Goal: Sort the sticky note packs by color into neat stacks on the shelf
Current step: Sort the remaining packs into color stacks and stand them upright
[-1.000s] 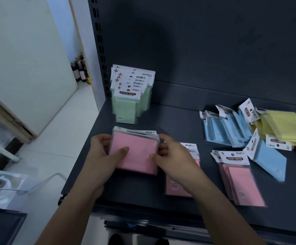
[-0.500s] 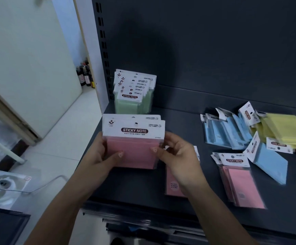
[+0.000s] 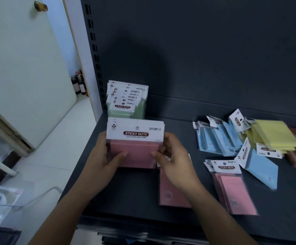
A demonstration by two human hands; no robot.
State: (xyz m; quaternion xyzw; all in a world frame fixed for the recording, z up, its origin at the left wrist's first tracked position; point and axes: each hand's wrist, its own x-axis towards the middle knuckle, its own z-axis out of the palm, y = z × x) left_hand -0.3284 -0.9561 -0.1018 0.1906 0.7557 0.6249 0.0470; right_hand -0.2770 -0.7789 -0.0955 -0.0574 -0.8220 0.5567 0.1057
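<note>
Two hands [image 3: 104,163], three pink sticky note stacks [image 3: 134,152], one green stack [image 3: 126,101], one yellow stack [image 3: 274,137]

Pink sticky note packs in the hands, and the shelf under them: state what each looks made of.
Pink sticky note packs: paper pads under a white card header printed STICKY NOTE, apparently in clear plastic sleeves, judging by the faint sheen. Both the left hand and right hand grip them upright. Shelf: probably painted metal, matte dark grey, with a slotted upright.

Glossy plastic-wrapped pink packs [image 3: 134,152] on matt dark metal shelf [image 3: 136,193].
</note>
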